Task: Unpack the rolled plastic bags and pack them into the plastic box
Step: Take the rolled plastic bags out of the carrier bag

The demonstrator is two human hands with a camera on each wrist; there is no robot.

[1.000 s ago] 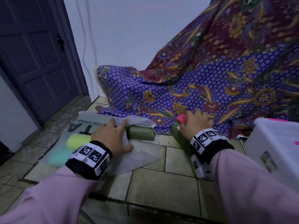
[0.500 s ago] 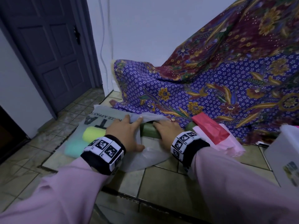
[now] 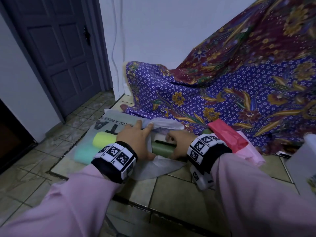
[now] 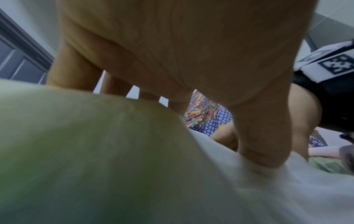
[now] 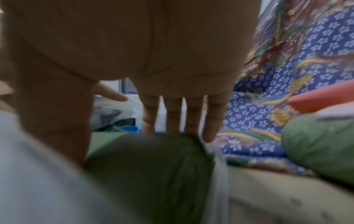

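Reaching into the mouth of a clear plastic bag on the tiled floor, the right hand is being wrapped over a dark green roll, fingers over its far side and thumb on the near side. The roll is being grasped while lying across the bag's opening. The left hand is being pressed down on the bag just beside it, fingers spread and straight, the thumb pinning the thin plastic, with nothing being gripped. The bag's upper edge is being held up between the two hands.

Under the plastic, to the left of the left hand, a yellow roll and a pale teal roll are being kept inside the bag, side by side. A printed grey bag is being covered in part beneath them. To the right of the right wrist, a red roll is lying on pink plastic, with a second green roll just beside it. The white plastic box is being cut off by the frame's right edge, well apart from the hands. A flowered purple cloth is being draped behind everything, below a white wall, with a dark door at the left.
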